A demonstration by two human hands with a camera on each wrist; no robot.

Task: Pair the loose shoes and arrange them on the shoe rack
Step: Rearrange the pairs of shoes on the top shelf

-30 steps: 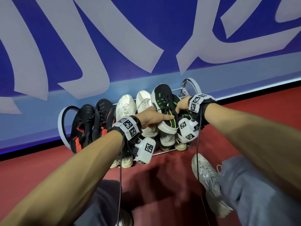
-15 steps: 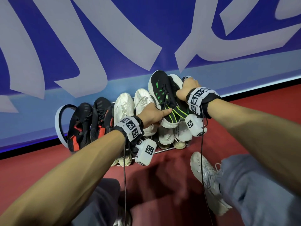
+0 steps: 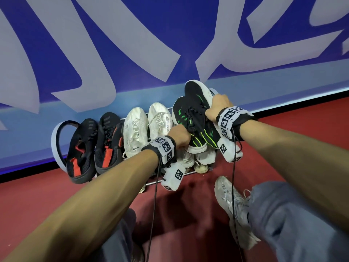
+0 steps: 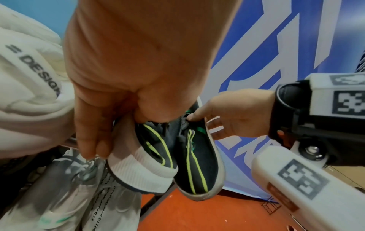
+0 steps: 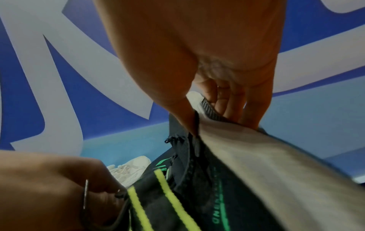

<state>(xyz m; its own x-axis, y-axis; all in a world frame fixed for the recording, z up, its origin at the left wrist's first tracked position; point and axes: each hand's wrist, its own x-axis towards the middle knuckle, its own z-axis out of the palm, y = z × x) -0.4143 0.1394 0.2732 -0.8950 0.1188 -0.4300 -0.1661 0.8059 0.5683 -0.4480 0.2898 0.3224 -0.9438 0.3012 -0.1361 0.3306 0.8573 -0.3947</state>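
My head view is evenly lit and mostly sharp, with soft shadows pooling on the red floor (image 3: 179, 214) under my arms and wide-angle bending toward the edges. My left wrist view is bright but soft: the left hand (image 4: 138, 70) fills the top, slightly out of focus, and the marker block (image 4: 308, 184) at the right smears. My right wrist view is dimmer, the right hand (image 5: 207, 62) underexposed and the black shoe (image 5: 197, 195) motion-blurred.

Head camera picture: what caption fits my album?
Both hands hold black-and-green shoes at the rack.
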